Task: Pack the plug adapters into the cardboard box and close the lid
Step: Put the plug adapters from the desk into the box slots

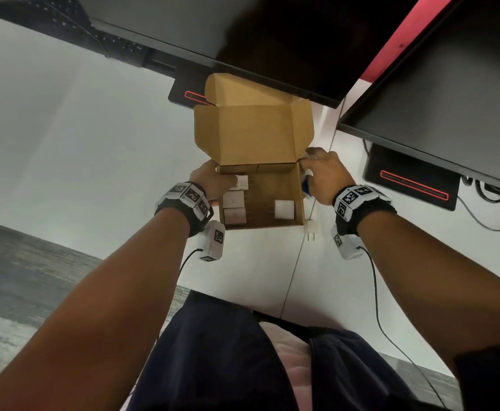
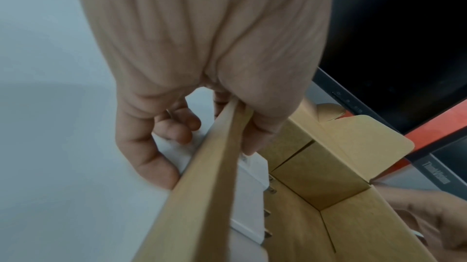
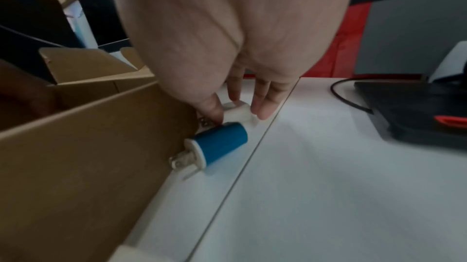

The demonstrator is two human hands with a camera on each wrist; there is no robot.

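The cardboard box (image 1: 300,200) stands open on the white desk, its lid (image 1: 251,134) raised at the back. Three white plug adapters (image 1: 234,199) lie in a column along its left inner wall, and another white one (image 1: 284,209) lies inside at the right. My left hand (image 1: 217,178) grips the box's left wall (image 2: 209,186), with the thumb (image 2: 250,144) inside on the rearmost adapter (image 2: 252,168). My right hand (image 3: 236,110) pinches a white adapter (image 3: 238,115) on the desk outside the right wall (image 3: 88,146). A blue adapter (image 3: 220,142) lies beside it. One more white adapter (image 1: 311,227) sits by the box's front right corner.
Two dark monitors (image 1: 287,40) overhang the back of the desk. Their black stands (image 1: 411,179) carry red stripes, and cables (image 1: 492,215) trail at the right. A seam (image 1: 296,271) runs down the desk. The desk's front edge is near my lap.
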